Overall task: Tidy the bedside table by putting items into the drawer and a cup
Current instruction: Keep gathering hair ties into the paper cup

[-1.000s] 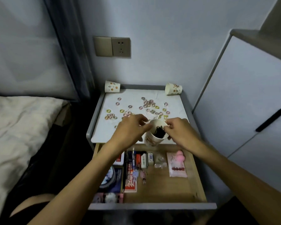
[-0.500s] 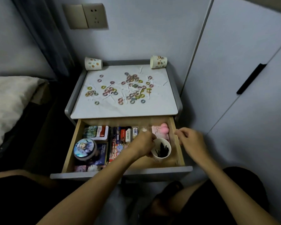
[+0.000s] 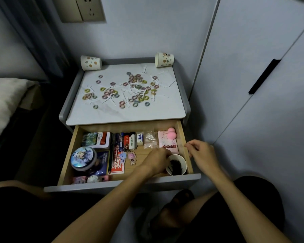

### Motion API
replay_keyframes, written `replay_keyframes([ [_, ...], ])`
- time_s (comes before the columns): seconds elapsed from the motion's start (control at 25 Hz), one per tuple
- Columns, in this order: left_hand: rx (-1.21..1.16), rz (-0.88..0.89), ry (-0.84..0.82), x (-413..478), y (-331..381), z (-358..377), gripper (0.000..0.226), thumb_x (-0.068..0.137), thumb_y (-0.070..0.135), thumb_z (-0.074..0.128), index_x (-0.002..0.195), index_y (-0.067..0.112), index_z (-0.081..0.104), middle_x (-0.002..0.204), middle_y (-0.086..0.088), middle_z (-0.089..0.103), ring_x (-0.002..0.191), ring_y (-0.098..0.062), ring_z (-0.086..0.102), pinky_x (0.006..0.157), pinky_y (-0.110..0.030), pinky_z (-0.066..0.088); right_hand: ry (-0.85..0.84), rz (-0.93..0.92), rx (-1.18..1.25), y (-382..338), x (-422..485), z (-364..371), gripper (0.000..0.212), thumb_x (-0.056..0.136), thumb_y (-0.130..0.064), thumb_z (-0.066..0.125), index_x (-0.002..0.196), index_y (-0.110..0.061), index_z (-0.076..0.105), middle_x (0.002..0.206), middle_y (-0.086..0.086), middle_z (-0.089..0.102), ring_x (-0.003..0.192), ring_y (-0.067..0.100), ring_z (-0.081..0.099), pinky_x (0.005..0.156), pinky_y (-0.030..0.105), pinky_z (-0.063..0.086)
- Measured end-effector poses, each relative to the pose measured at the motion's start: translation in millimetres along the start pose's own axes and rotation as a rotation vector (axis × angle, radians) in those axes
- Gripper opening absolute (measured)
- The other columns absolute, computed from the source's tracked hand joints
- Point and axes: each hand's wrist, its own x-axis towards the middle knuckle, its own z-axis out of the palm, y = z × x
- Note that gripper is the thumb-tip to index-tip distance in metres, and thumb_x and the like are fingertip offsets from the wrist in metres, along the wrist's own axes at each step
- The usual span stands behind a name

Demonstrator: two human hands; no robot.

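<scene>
Cup (image 3: 180, 170) first: a second ago it stood at the front edge of the table (image 3: 130, 114), with both our hands round its rim. Now it sits inside the open drawer (image 3: 181, 135), in the front right corner, just in front of the pink packet (image 3: 167, 145) and hard against the right wall. It stands upright with its load of dark thin pieces (image 3: 175, 166) inside; we cannot tell what they are.

We read this as one stage closed: the filled cup has been carried down off the table and stowed. The coloured rings (image 3: 133, 88) lie scattered over the table as they did before, with thin white strands among them. The two paper cups (image 3: 91, 62) lie on their sides at the back corners, unmoved. So most of the tidying is ahead of us. One of those paper cups looks like the likely home for the rings.

Our left hand (image 3: 155, 160) is still on the cup, reaching in over the drawer front with the forearm low. Its fingers (image 3: 165, 155) curl against the cup's left side at the rim, so the grip is not yet let go. Our right hand (image 3: 203, 155) has come away. It hovers above the drawer's right wall, close to the cup but not touching it. Its fingers (image 3: 189, 146) are loosely bent and apart, and hold nothing that we can make out.
</scene>
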Motion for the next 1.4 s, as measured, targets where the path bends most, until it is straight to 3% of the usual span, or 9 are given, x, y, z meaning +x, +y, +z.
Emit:
replay_keyframes([
  [0.12,0.014,0.021,-0.019,0.4,0.6,-0.5,0.026,0.097,0.009,0.048,0.114,0.009,0.069,0.106,-0.016,0.071,0.080,-0.026,0.070,0.074,-0.036,0.059,-0.005,-0.012,0.005,-3.0,-0.5,1.8,0.016,0.095,-0.033,0.057,0.087,-0.028,0.070,0.065,-0.008,0.065,0.064,0.009,0.063,0.068,0.040,0.058],
  [0.32,-0.036,0.001,-0.025,-7.8,-10.7,-23.4,0.036,0.099,0.022,0.053,0.135,0.012,0.053,0.126,-0.008,0.064,0.068,-0.018,0.071,0.064,-0.033,0.060,0.015,-0.024,-0.022,-4.7,0.7,5.7,0.016,0.094,-0.032,0.058,0.088,-0.025,0.071,0.067,-0.008,0.067,0.065,0.008,0.063,0.068,0.040,0.058],
  [0.44,-0.102,0.020,0.054,-18.7,-16.7,-63.8,0.033,0.099,0.025,0.053,0.131,0.015,0.055,0.118,0.001,0.065,0.071,-0.016,0.070,0.066,-0.034,0.060,0.020,-0.060,-0.033,-12.8,6.4,7.2,0.017,0.094,-0.033,0.060,0.086,-0.024,0.071,0.064,-0.010,0.065,0.062,0.007,0.063,0.062,0.039,0.056],
  [0.52,-0.226,0.015,0.116,-25.8,-21.1,-99.7,0.030,0.099,0.026,0.055,0.127,0.015,0.058,0.114,0.001,0.066,0.073,-0.016,0.071,0.066,-0.032,0.060,-0.010,-0.114,-0.024,-33.2,17.2,8.4,0.015,0.094,-0.030,0.060,0.091,-0.022,0.073,0.072,-0.012,0.068,0.067,0.004,0.065,0.058,0.027,0.054],
  [0.64,-0.453,-0.018,0.205,-33.6,-27.2,-151.0,0.024,0.097,0.024,0.059,0.118,0.016,0.064,0.105,-0.001,0.071,0.071,-0.017,0.072,0.059,-0.024,0.055,-0.042,-0.272,-0.064,-80.1,45.6,10.1,0.014,0.095,-0.024,0.060,0.098,-0.019,0.073,0.087,-0.008,0.072,0.079,0.007,0.067,0.068,0.027,0.055],
  [0.84,-0.597,-0.036,0.312,-25.6,-50.4,-213.7,0.018,0.098,0.021,0.057,0.113,0.017,0.065,0.101,0.001,0.073,0.072,-0.017,0.072,0.056,-0.021,0.054,-0.040,-0.451,-0.519,-160.8,124.6,25.1,0.028,0.097,-0.023,0.049,0.122,-0.024,0.062,0.114,0.002,0.068,0.098,0.024,0.064,0.073,0.030,0.045],
  [1.0,-0.676,-0.058,0.317,-1.2,-80.6,-247.6,0.018,0.098,0.020,0.057,0.113,0.015,0.065,0.099,0.000,0.074,0.069,-0.016,0.070,0.058,-0.022,0.054,-0.064,-0.443,-0.919,-192.0,222.3,35.8,0.043,0.095,-0.017,0.045,0.138,-0.022,0.046,0.124,0.013,0.063,0.105,0.032,0.061,0.079,0.036,0.046],
  [1.16,-0.821,-0.083,0.331,15.9,-103.9,-261.5,0.018,0.095,0.018,0.062,0.112,0.014,0.066,0.089,0.001,0.076,0.069,-0.017,0.071,0.055,-0.020,0.053,0.032,-0.374,-1.125,-203.4,305.0,38.0,0.040,0.096,-0.021,0.048,0.136,-0.018,0.047,0.125,0.013,0.060,0.111,0.031,0.058,0.092,0.037,0.044],
  [1.4,-0.885,-0.041,0.361,27.9,-122.0,-279.8,0.015,0.096,0.019,0.060,0.110,0.017,0.066,0.095,-0.002,0.075,0.070,-0.017,0.070,0.061,-0.025,0.054,0.049,-0.322,-1.428,-211.7,369.3,45.3,0.029,0.092,-0.020,0.053,0.119,-0.009,0.058,0.111,0.009,0.065,0.099,0.027,0.064,0.080,0.032,0.044],
])
